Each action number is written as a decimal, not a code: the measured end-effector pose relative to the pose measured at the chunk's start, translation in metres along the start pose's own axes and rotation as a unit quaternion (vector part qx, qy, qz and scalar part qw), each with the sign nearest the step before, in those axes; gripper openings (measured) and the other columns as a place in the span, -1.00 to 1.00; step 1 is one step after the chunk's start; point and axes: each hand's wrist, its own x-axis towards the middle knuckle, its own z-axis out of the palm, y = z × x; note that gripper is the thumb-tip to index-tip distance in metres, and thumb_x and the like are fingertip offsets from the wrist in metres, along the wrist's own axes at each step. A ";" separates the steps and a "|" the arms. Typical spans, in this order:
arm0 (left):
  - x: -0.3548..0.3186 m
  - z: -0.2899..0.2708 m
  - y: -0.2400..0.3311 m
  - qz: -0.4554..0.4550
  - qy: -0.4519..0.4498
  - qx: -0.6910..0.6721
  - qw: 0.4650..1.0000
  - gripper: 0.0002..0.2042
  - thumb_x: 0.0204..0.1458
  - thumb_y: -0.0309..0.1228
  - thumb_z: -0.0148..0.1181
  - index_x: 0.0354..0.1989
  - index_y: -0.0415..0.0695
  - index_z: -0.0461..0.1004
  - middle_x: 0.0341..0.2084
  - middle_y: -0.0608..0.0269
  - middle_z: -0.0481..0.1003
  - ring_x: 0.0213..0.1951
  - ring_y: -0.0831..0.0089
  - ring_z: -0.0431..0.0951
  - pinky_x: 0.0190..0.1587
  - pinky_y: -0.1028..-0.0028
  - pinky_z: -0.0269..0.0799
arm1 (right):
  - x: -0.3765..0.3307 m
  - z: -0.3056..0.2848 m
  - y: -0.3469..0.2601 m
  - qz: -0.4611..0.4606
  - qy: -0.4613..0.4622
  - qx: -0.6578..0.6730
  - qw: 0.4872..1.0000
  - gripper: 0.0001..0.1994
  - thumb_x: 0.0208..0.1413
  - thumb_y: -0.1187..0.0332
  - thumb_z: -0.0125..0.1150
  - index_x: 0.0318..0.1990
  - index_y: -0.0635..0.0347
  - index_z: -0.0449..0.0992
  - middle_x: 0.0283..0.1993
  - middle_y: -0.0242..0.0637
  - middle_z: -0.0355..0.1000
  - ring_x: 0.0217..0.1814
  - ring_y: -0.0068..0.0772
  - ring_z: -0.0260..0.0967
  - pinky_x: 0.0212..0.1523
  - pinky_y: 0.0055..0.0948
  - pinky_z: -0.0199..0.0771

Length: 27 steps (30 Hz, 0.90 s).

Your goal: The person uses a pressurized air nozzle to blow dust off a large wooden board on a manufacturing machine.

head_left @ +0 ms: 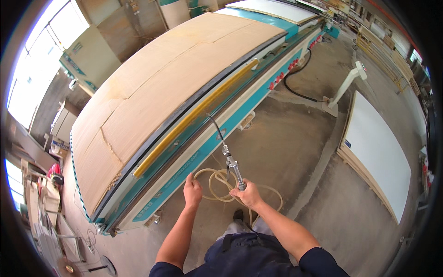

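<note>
My right hand [249, 194] is wrapped round the rear end of a silver air blow gun [234, 167]. From the gun a thin dark nozzle tube [217, 127] runs up toward the side of a long machine table. A pale yellow air hose [221, 199] hangs in loose loops below the gun. At one loop my left hand [193, 190] is closed, thumb up, apparently on the hose; its fingers partly hide the grip. Both hands are in front of the machine's teal and white side [184, 168].
A wide wooden board [161, 74], scored with cut lines, lies on the machine bed. A yellow bar [196, 115] runs along its edge. White-topped panels [376, 154] are stacked at the right. Beyond them stands a pale control pedestal [344, 87], with a black cable [295, 92] on the floor.
</note>
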 end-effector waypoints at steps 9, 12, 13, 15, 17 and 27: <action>0.014 0.044 0.131 0.591 -0.227 0.314 0.708 -0.54 -0.20 -0.44 0.12 0.00 -0.08 0.33 -0.03 0.19 0.32 0.17 0.31 0.21 0.26 0.02 -0.16 | 0.016 -0.051 -0.042 0.030 0.015 0.099 0.995 -0.76 -0.13 0.49 0.30 -0.47 0.17 0.27 -0.58 -0.49 0.24 -0.56 -0.65 0.22 -0.49 -0.59 0.30; 0.035 0.063 0.153 0.547 -0.281 0.396 0.682 -0.57 -0.20 -0.40 0.13 -0.05 -0.06 0.34 -0.07 0.25 0.34 0.16 0.34 0.22 0.28 0.01 -0.32 | 0.034 -0.066 -0.051 0.031 0.010 0.071 0.997 -0.78 -0.11 0.53 0.27 -0.46 0.19 0.27 -0.56 -0.43 0.30 -0.50 -0.64 0.31 -0.45 -0.58 0.36; 0.040 0.071 0.155 0.555 -0.287 0.388 0.677 -0.60 -0.19 -0.41 0.13 -0.08 -0.06 0.34 -0.09 0.24 0.35 0.14 0.32 0.24 0.28 0.03 -0.26 | 0.037 -0.070 -0.053 0.051 0.001 0.111 0.993 -0.78 -0.10 0.53 0.26 -0.45 0.20 0.27 -0.55 -0.42 0.32 -0.47 -0.63 0.34 -0.43 -0.57 0.38; 0.047 0.088 0.160 0.572 -0.297 0.369 0.670 -0.65 -0.18 -0.41 0.13 -0.13 -0.06 0.35 -0.13 0.22 0.36 0.11 0.28 0.28 0.27 0.07 -0.15 | 0.043 -0.078 -0.058 0.086 -0.018 0.187 0.979 -0.78 -0.10 0.54 0.26 -0.42 0.21 0.27 -0.52 -0.39 0.35 -0.42 -0.59 0.40 -0.40 -0.56 0.43; 0.055 0.103 0.166 0.568 -0.327 0.315 0.686 -0.73 -0.17 -0.41 0.15 -0.23 -0.07 0.36 -0.22 0.20 0.41 0.01 0.24 0.37 0.15 0.16 0.10 | 0.046 -0.084 -0.059 0.100 -0.016 0.208 0.973 -0.76 -0.08 0.53 0.27 -0.37 0.22 0.26 -0.49 -0.38 0.38 -0.42 -0.55 0.43 -0.40 -0.54 0.45; 0.132 0.117 0.176 0.318 -0.303 0.194 0.877 -0.92 -0.08 -0.42 0.12 -0.45 -0.15 0.46 -0.60 0.15 0.44 -0.49 0.26 0.49 -0.44 0.35 0.39 | 0.028 -0.141 -0.042 0.094 0.036 0.034 0.994 -0.80 -0.08 0.44 0.26 -0.41 0.28 0.32 -0.43 -0.28 0.45 -0.43 -0.52 0.45 -0.38 -0.56 0.42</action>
